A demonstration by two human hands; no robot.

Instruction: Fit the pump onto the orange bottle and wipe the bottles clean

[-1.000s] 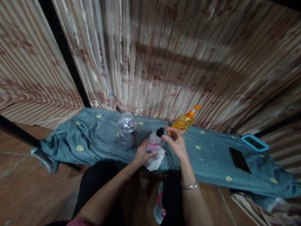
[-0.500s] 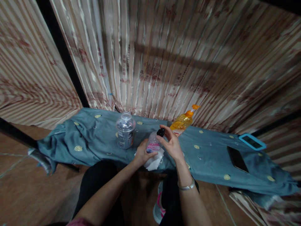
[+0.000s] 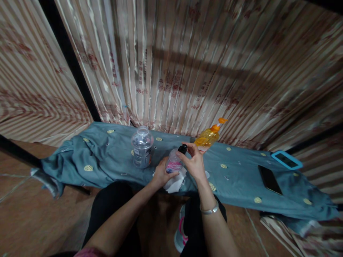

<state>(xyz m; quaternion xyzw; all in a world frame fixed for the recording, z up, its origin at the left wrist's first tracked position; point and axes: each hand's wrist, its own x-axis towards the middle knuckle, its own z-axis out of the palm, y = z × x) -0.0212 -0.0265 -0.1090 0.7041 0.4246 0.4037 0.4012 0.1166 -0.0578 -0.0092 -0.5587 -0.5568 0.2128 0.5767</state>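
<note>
My left hand (image 3: 161,174) is wrapped round the body of a small clear bottle (image 3: 174,165) with pink and blue print. The bottle leans slightly to the right above a crumpled white tissue (image 3: 175,184). At its mouth sits a black cap (image 3: 183,148), pinched between the thumb and fingers of my right hand (image 3: 194,160). Whether the cap is fully seated cannot be made out. A larger clear plastic bottle (image 3: 142,150), without a cap, stands left of my left hand. Beyond my right hand is a pump bottle of yellow liquid (image 3: 208,138) with an orange top.
A blue-green patterned cloth (image 3: 233,182) covers the narrow bench. On its right part lie a dark phone (image 3: 269,179) and a blue-framed device (image 3: 287,160). Striped curtains (image 3: 182,71) hang behind, with a black post (image 3: 69,59) at the left.
The view has shifted very slightly. Both hands keep their hold on the small bottle and its cap; my right hand and the cap have turned a little. Nothing else has moved.
</note>
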